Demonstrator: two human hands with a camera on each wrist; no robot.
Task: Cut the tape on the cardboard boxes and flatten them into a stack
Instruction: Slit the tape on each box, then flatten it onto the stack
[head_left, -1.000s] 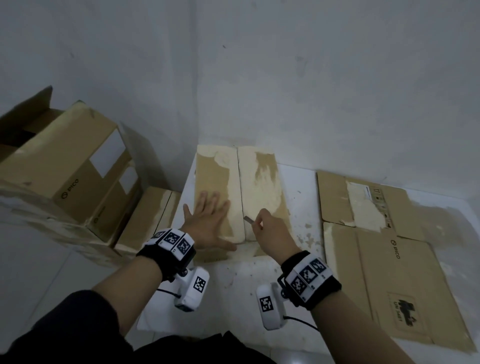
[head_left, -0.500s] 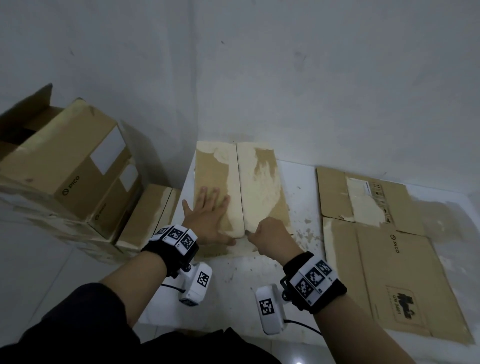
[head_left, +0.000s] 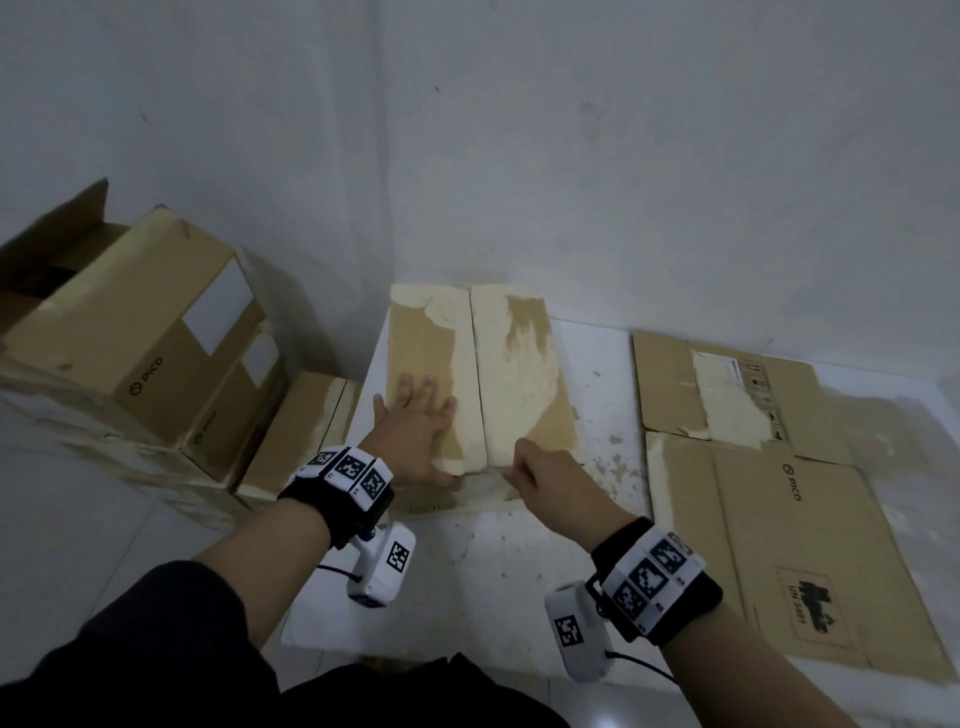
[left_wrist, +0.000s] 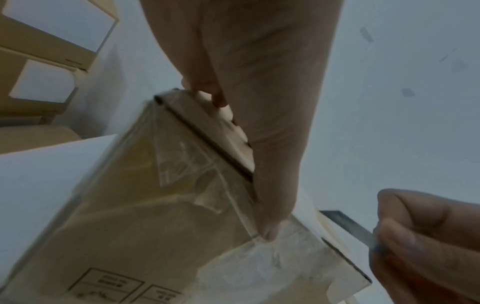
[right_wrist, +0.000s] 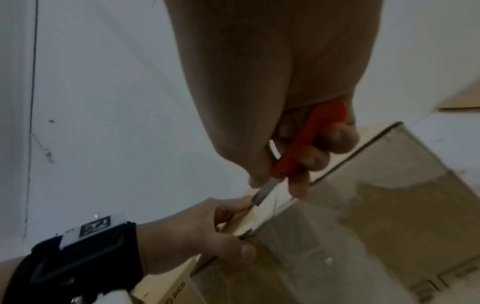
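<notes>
- My left hand (head_left: 415, 436) lies flat on the left top flap of the cardboard box (head_left: 519, 374), fingers (head_left: 402, 387) straight and spread, thumb hooked over the near edge; it presses and grips nothing.
- From the left wrist view, the same hand (left_wrist: 259, 102) rests along the top edge of the box (left_wrist: 130, 205), with clear tape (left_wrist: 187, 164) wrinkled across the near side face.
- My right hand (head_left: 550, 478) sits at the near end of the seam between the two flaps, fingers curled tightly round a box cutter (right_wrist: 306, 139).
- The right wrist view shows the cutter's orange handle pinched between thumb and curled fingers (right_wrist: 337, 137), its grey blade (right_wrist: 265, 190) angled down to the box's near top edge, just beside the left thumb.
- The blade (left_wrist: 348, 226) also shows from the left wrist view, sticking out of the right hand (left_wrist: 428, 246) towards the box corner; I cannot tell whether it touches the tape.
- The box stands closed on the white worktop (head_left: 519, 545), its far end against the wall (head_left: 571, 156), its top patched pale where paper has torn off.
- To the right, a flattened box (head_left: 753, 519) lies open on the worktop, well apart from the one under my hands.
- To the left, several more boxes (head_left: 130, 338) are stacked; the rear one has a flap raised.
</notes>
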